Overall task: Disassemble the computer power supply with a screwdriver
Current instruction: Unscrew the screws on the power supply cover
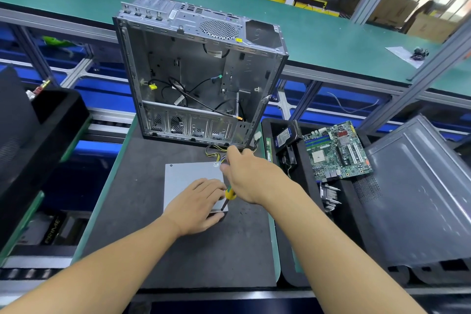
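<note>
Status: the grey sheet-metal power supply box [188,176] lies flat on the dark grey bench mat [142,186], just in front of the open, gutted silver computer case [198,71]. Its yellow and black wire bundle [212,153] trails from the far right corner toward the case. My left hand [201,208] lies spread and flat on the near half of the lid, thumb along the near face, pressing rather than clasping. My right hand [248,177] is closed round the yellow-and-green-handled screwdriver [229,194], whose shaft slants down to the box's near right corner. The tip is too small for me to tell whether it sits in a screw.

Risks noted: the shaft is tilted, so in my judgement the tip could slip out and skid over the lid toward the left fingers, which lie just beside it. The box is held by downward pressure alone, and a hard turn could pivot it on the mat. A loosened screw could roll off the mat's right edge, which is near.

Clearances: there is open mat to the left and toward me. To the right, the black plastic tray [265,135] holding a green motherboard [339,151] stands close beside my right forearm. The case blocks the far side.
</note>
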A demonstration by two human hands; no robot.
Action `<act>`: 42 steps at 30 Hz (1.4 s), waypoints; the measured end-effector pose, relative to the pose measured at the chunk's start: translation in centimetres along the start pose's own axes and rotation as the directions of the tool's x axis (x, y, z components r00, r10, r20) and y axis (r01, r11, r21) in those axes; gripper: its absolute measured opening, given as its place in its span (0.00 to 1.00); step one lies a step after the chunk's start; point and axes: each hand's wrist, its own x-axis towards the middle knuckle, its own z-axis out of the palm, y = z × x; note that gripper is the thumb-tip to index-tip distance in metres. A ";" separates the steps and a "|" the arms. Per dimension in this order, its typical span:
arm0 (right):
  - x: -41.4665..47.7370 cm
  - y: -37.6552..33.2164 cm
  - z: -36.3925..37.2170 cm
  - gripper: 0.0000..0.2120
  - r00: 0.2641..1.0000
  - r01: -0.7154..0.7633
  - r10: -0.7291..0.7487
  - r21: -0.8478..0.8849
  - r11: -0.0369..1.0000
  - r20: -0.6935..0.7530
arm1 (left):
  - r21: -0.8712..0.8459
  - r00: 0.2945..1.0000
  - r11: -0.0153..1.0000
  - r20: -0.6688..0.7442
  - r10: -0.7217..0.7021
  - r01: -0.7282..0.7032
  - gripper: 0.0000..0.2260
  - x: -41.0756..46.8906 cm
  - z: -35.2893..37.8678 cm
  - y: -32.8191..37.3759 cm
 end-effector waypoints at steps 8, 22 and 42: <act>0.2 0.6 -0.4 0.16 0.991 0.047 -0.065 0.150 0.988 0.121 | -0.007 1.000 1.000 -0.019 -0.010 0.009 0.20 0.0 0.1 -0.1; 0.2 0.1 0.1 0.11 0.997 0.021 -0.025 0.052 0.998 0.077 | -0.043 0.999 0.998 -0.010 -0.037 0.037 0.19 0.0 0.1 -0.2; 0.3 -0.2 -0.4 0.15 0.996 0.038 -0.046 0.115 0.993 0.070 | -0.059 0.999 0.998 -0.011 -0.032 0.031 0.18 0.0 0.0 -0.2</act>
